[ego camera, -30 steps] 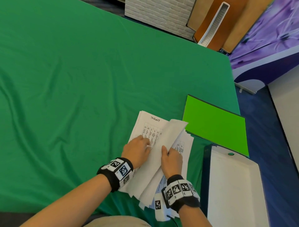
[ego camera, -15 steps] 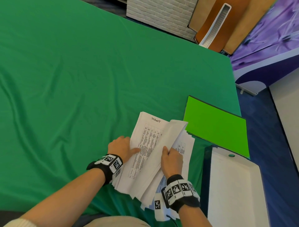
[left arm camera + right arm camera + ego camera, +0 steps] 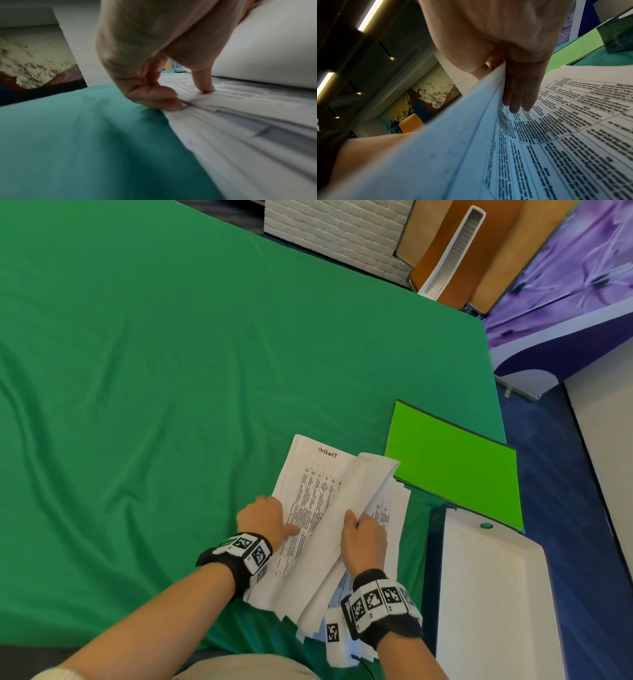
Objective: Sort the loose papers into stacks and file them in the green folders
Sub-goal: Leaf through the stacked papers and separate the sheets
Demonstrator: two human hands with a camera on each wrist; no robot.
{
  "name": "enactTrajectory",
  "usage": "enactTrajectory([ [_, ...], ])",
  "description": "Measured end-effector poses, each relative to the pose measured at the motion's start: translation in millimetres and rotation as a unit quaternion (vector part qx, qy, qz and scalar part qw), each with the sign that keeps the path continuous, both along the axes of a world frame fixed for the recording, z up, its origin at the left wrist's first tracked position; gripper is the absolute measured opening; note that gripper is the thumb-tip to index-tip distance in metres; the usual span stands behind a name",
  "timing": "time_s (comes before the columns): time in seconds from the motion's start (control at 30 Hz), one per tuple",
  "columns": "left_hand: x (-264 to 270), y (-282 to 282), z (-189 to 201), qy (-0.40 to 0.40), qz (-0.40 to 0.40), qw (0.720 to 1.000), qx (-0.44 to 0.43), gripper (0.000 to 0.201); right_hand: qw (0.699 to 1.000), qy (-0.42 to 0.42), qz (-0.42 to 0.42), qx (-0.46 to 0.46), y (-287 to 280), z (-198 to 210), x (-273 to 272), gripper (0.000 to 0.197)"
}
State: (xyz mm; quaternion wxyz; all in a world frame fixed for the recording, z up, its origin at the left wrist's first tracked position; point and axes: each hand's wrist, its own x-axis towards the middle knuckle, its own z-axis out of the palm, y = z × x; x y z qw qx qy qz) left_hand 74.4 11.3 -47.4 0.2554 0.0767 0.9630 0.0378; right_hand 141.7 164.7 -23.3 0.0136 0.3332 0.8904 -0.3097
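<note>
A messy pile of white printed papers (image 3: 310, 494) lies on the green cloth near the front edge. Its exposed sheet has a table and a handwritten heading. My left hand (image 3: 279, 517) is at the pile's left edge. The thumb (image 3: 205, 88) presses on that sheet and the curled fingers (image 3: 163, 100) dig under the edge. My right hand (image 3: 359, 529) holds a bunch of lifted sheets (image 3: 356, 498), thumb on top and fingers (image 3: 517, 102) beneath, folded back over the pile. A closed bright green folder (image 3: 452, 467) lies flat just right of the papers.
A white open box (image 3: 489, 594) with a dark blue wall sits at the right front, beside the pile. The green cloth (image 3: 154, 405) stretches wide to the left and back. Past the table's far edge stand a white brick-pattern panel (image 3: 335, 231) and wooden boards (image 3: 442, 251).
My left hand slid off the middle of the printed sheet to the pile's left edge and now pinches it there. The right hand kept the lifted sheets in place.
</note>
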Motion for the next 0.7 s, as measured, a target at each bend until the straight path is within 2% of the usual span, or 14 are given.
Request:
enactTrajectory([
  [0.1, -1, 1, 2, -0.013, 0.01, 0.999, 0.033, 0.05, 1.0, -0.002, 0.0, 0.0, 0, 0, 1, 0.043],
  [0.2, -1, -1, 15, 0.02, -0.065, 0.998, -0.004, 0.026, 1.0, 0.001, -0.008, 0.003, 3, 2, 3, 0.042],
  [0.23, -1, -2, 21, 0.035, -0.106, 0.993, -0.024, 0.028, 1.0, -0.003, -0.012, 0.005, 4, 3, 3, 0.042],
  [0.3, 0, -2, 31, 0.059, -0.168, 0.983, -0.054, 0.048, 1.0, -0.009, -0.017, 0.013, 6, 3, 3, 0.041],
  [0.33, 0, -2, 36, 0.067, -0.181, 0.979, -0.059, 0.051, 1.0, -0.008, -0.018, 0.015, 5, 3, 3, 0.041],
  [0.47, 2, 5, 51, 0.085, -0.188, 0.976, -0.065, 0.041, 1.0, 0.003, -0.02, 0.009, 2, -1, 2, 0.042],
  [0.6, 12, 13, 55, 0.102, -0.167, 0.981, -0.012, 0.027, 1.0, 0.003, -0.011, 0.008, -1, 0, 2, 0.042],
  [0.7, 17, 19, 53, 0.113, -0.16, 0.981, 0.019, 0.028, 1.0, 0.009, -0.007, 0.005, 1, 0, 2, 0.042],
])
